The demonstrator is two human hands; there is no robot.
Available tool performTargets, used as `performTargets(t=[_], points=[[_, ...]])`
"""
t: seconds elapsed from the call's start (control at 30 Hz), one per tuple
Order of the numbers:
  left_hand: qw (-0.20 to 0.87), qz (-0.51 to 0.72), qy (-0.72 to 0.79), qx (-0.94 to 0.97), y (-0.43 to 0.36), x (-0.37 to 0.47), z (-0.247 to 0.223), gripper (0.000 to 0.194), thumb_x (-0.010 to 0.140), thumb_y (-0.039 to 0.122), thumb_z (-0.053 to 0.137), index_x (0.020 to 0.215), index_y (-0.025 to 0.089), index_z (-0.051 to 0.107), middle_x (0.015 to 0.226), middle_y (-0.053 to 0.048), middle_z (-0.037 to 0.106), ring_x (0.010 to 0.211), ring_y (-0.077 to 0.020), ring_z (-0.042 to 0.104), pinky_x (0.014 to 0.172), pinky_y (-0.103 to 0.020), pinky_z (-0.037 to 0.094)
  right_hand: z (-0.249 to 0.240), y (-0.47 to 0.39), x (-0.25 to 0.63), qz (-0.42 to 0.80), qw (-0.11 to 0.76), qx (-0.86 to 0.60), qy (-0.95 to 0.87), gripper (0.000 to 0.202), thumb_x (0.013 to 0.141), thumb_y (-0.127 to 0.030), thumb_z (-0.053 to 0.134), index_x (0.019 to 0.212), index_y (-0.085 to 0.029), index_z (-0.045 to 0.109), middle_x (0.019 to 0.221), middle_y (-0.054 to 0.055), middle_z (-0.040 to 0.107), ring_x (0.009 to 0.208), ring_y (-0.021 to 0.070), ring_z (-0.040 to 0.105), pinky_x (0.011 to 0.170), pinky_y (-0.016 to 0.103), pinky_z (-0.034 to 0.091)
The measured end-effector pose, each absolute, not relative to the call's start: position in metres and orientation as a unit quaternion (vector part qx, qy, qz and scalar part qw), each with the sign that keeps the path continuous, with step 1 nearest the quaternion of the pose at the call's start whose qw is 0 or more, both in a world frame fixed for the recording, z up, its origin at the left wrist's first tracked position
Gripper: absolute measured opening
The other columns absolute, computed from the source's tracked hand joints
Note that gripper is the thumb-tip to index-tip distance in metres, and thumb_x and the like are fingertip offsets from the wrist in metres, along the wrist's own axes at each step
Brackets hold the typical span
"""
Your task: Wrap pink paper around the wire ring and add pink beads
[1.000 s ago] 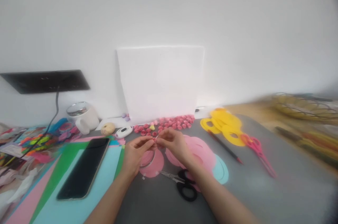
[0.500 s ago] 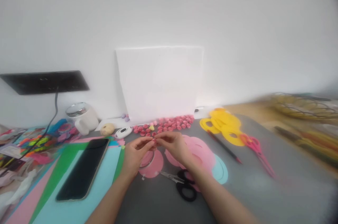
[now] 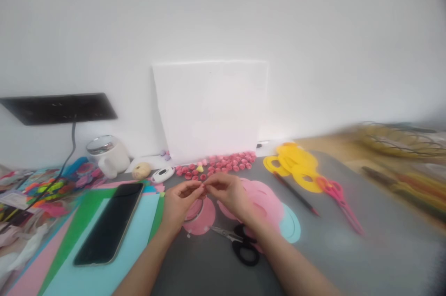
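Note:
My left hand [image 3: 179, 201] and my right hand [image 3: 230, 194] meet at the fingertips over the grey mat. Both are pinched on a tiny pink piece [image 3: 203, 186], mostly hidden by the fingers. Below them lies a pink paper disc [image 3: 206, 218] with a ring cut in it. Several small rolled pink pieces [image 3: 226, 164] are grouped just beyond my hands. Black-handled scissors [image 3: 245, 253] lie between my forearms, their blades pointing left. Under and beside my right wrist are pink paper circles [image 3: 266, 200] and a light blue one [image 3: 291, 225].
A phone [image 3: 109, 224] rests on coloured sheets [image 3: 135, 235] at left, near a white mug [image 3: 113, 156]. Yellow paper shapes [image 3: 296, 161], a dark pencil [image 3: 296, 194] and pink scissors [image 3: 343, 205] lie right. A white board [image 3: 212, 110] leans on the wall.
My fingertips have shifted slightly around the tiny pink piece, which shows less than before. Everything else lies as it was.

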State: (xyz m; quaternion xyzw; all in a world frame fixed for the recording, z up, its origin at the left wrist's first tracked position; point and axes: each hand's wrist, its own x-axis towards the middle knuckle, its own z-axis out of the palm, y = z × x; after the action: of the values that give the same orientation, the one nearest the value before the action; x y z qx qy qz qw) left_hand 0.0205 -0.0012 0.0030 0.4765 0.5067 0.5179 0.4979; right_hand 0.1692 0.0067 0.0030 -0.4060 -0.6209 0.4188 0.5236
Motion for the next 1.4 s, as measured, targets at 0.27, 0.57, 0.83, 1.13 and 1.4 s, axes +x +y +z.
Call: performTargets(t=[0.27,0.57,0.83,1.13,1.4], points=[[0.472,0.508,0.521,0.498,-0.002,0.022,0.004,0.024,0.058,0.031,0.076,0.073,0.014,0.069,0.070,-0.005,0.071,0.063,-0.0186,0.066,0.065,-0.027,0.054,-0.004,0.007,0.168,0.418,0.526,-0.427,-0.605,0.014,0.069,-0.019,0.060,0.081,-0.018,0.067,0.077,0.004,0.070,0.071,0.0177,0.066,0.069,0.029,0.054],[0.420,0.519,0.518,0.535,-0.002,0.023,-0.004,0.021,0.062,0.031,0.072,0.075,0.015,0.069,0.074,-0.005,0.071,0.069,-0.0200,0.066,0.069,-0.030,0.054,-0.001,0.002,0.165,0.212,0.496,-0.468,-0.700,0.014,0.071,-0.014,0.052,0.073,-0.021,0.063,0.069,0.002,0.067,0.061,0.0143,0.060,0.058,0.025,0.048],[0.355,0.524,0.509,0.583,-0.003,0.028,-0.009,0.014,0.065,0.029,0.069,0.075,0.019,0.070,0.076,-0.004,0.070,0.071,-0.0198,0.065,0.071,-0.028,0.053,-0.005,-0.001,0.158,0.260,0.517,-0.497,-0.646,0.005,0.067,-0.017,0.053,0.067,-0.021,0.054,0.064,0.000,0.062,0.056,0.0133,0.059,0.055,0.024,0.048],[0.401,0.538,0.495,0.553,-0.005,0.032,-0.012,0.026,0.066,0.027,0.069,0.090,0.018,0.066,0.086,-0.006,0.071,0.077,-0.0195,0.067,0.073,-0.028,0.053,0.001,-0.002,0.157,0.305,0.531,-0.522,-0.594,0.004,0.067,-0.021,0.055,0.065,-0.021,0.052,0.064,0.000,0.061,0.059,0.0139,0.059,0.056,0.024,0.049],[0.424,0.533,0.520,0.515,-0.004,0.032,-0.011,0.026,0.065,0.031,0.068,0.086,0.016,0.067,0.088,-0.008,0.071,0.085,-0.0219,0.066,0.078,-0.030,0.051,-0.001,-0.008,0.153,0.261,0.538,-0.485,-0.638,0.005,0.068,-0.017,0.052,0.065,-0.022,0.052,0.063,0.000,0.059,0.057,0.0131,0.055,0.058,0.025,0.049]])
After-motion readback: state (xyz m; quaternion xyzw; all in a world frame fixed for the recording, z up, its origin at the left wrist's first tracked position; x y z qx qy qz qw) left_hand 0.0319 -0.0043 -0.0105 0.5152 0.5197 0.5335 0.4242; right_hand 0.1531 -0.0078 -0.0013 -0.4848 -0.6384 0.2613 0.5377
